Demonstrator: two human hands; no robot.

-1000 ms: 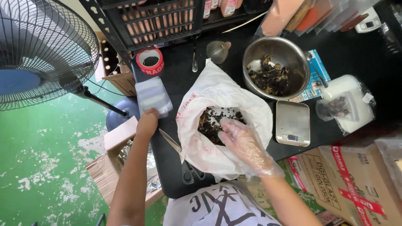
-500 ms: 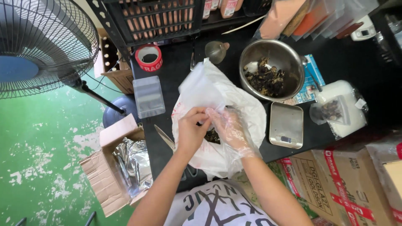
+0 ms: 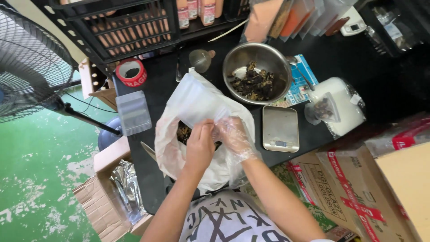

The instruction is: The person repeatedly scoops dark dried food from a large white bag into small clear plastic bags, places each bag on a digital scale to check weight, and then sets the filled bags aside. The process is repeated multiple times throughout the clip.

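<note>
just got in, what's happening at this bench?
A person is working a small clear plastic bag with both hands: the bare left hand and the gloved right hand pinch its lower edge between them. They hold it above a large white bag of dark dried pieces on the black table. A steel bowl with more of the dark pieces sits behind, a small digital scale to the right.

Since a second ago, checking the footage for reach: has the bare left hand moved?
Yes. The left hand left the stack of clear bags and went right, to the small clear bag over the big white bag.
</note>
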